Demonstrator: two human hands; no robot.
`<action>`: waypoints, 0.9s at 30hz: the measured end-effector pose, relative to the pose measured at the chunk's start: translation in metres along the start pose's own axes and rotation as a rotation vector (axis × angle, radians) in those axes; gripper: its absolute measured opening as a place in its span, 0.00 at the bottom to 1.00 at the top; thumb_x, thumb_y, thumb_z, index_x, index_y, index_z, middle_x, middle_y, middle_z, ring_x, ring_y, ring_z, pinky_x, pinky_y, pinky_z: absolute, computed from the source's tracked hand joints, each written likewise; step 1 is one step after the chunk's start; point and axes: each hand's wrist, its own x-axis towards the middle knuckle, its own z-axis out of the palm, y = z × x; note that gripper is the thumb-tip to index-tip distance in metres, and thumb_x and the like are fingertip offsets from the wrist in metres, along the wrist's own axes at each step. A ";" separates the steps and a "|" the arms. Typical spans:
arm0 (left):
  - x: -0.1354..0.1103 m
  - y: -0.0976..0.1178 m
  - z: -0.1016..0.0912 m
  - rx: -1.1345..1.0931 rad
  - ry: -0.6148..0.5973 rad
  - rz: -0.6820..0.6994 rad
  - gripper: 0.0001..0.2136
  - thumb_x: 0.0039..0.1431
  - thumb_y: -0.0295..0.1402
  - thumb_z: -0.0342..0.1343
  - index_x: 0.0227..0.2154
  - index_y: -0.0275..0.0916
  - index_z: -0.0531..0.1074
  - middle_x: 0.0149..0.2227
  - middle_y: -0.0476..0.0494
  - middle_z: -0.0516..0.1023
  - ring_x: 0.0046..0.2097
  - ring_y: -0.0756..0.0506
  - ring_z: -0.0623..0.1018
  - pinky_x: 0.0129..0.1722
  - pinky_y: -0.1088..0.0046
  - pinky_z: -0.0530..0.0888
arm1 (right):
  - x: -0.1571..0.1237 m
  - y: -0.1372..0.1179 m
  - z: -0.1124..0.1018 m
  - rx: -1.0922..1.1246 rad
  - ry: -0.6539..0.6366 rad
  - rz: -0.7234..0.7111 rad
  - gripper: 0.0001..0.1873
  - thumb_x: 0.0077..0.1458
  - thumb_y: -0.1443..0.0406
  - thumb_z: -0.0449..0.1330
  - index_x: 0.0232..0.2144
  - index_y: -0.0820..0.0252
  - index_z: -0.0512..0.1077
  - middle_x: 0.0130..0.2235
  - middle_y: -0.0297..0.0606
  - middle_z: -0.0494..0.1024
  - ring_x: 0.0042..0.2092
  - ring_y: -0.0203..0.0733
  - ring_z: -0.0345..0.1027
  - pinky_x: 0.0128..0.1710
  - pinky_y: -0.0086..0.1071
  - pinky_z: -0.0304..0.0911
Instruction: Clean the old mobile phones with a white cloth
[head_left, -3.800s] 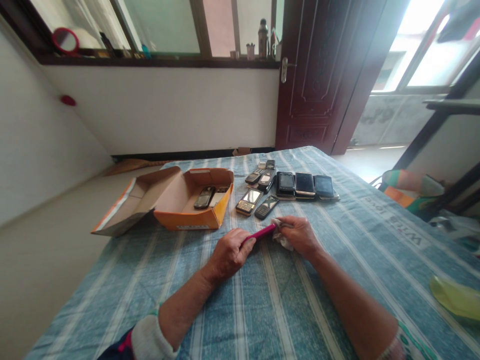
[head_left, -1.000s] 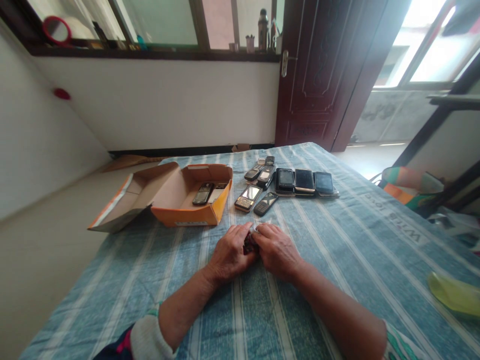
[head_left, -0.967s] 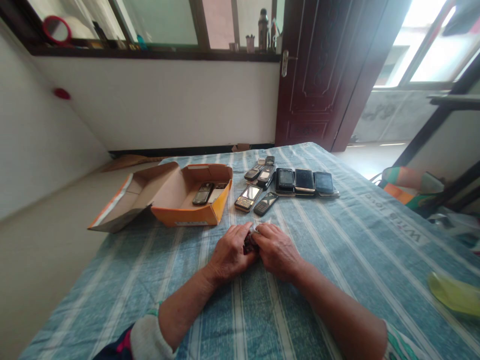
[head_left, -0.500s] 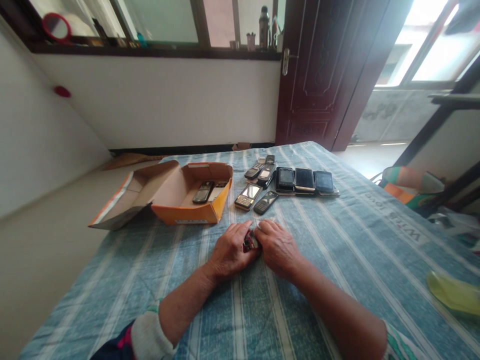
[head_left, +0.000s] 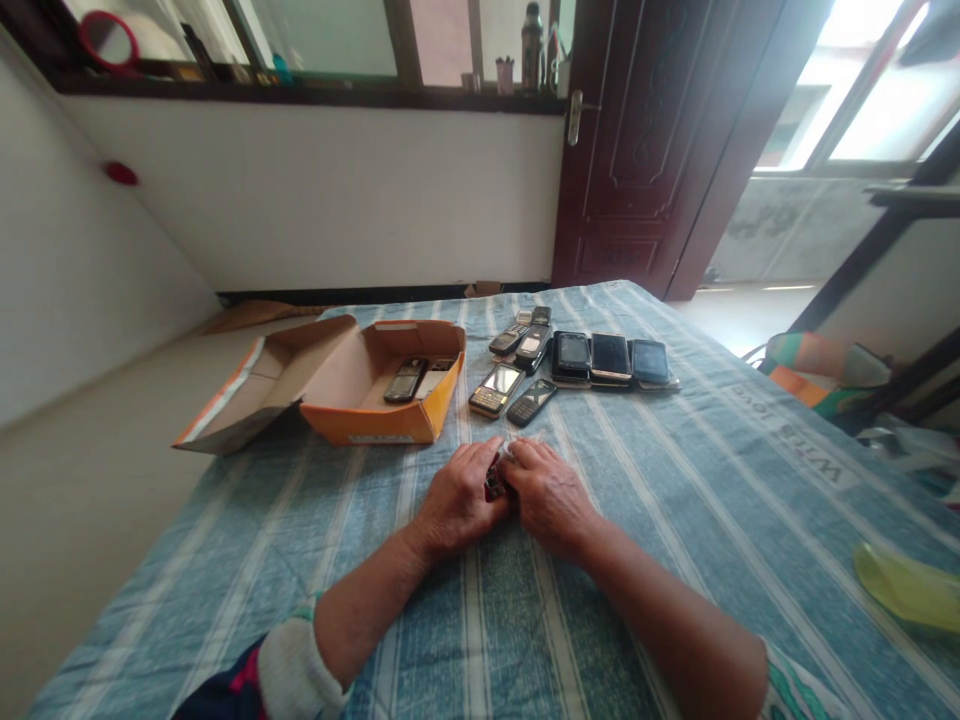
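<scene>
My left hand (head_left: 457, 500) and my right hand (head_left: 547, 495) are pressed together on the striped blue cloth (head_left: 675, 480). Both are closed around a small pink-red phone (head_left: 493, 485), of which only a sliver shows between them. A bit of white cloth (head_left: 511, 448) peeks out at my right fingertips. Beyond my hands lie several phones: a gold keypad phone (head_left: 496, 388), a black keypad phone (head_left: 532, 401) and a row of dark touchscreen phones (head_left: 609, 358). An open orange cardboard box (head_left: 379, 382) at the left holds two phones (head_left: 417, 379).
The box's lid (head_left: 259, 385) hangs over the bed's left edge above a bare floor. A dark wooden door (head_left: 660, 140) stands behind. A green object (head_left: 904, 590) lies at the right edge, and a metal frame (head_left: 892, 230) with colourful cloth stands to the right.
Earlier the pink phone was held out flat between my hands with the white cloth at its end. Now both hands are closed tight around it; over the last second they barely moved.
</scene>
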 end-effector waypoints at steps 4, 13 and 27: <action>0.000 -0.001 -0.001 0.012 -0.005 0.002 0.26 0.48 0.33 0.59 0.52 0.31 0.66 0.47 0.31 0.77 0.48 0.36 0.76 0.50 0.58 0.74 | 0.002 0.000 0.000 -0.016 -0.019 -0.014 0.09 0.58 0.71 0.53 0.39 0.62 0.73 0.42 0.43 0.72 0.47 0.46 0.61 0.52 0.39 0.56; 0.001 -0.003 -0.002 0.030 -0.025 -0.006 0.27 0.48 0.33 0.60 0.52 0.29 0.67 0.47 0.30 0.76 0.49 0.36 0.76 0.50 0.58 0.74 | -0.004 -0.014 -0.004 -0.029 -0.005 -0.015 0.10 0.57 0.71 0.54 0.40 0.66 0.73 0.42 0.46 0.72 0.48 0.48 0.61 0.52 0.39 0.57; 0.003 0.003 -0.007 0.045 -0.030 0.001 0.26 0.48 0.37 0.62 0.50 0.32 0.68 0.43 0.34 0.77 0.44 0.37 0.77 0.46 0.59 0.75 | -0.003 -0.006 -0.010 -0.235 -0.013 0.281 0.10 0.57 0.72 0.53 0.36 0.64 0.73 0.40 0.47 0.74 0.43 0.49 0.63 0.45 0.39 0.58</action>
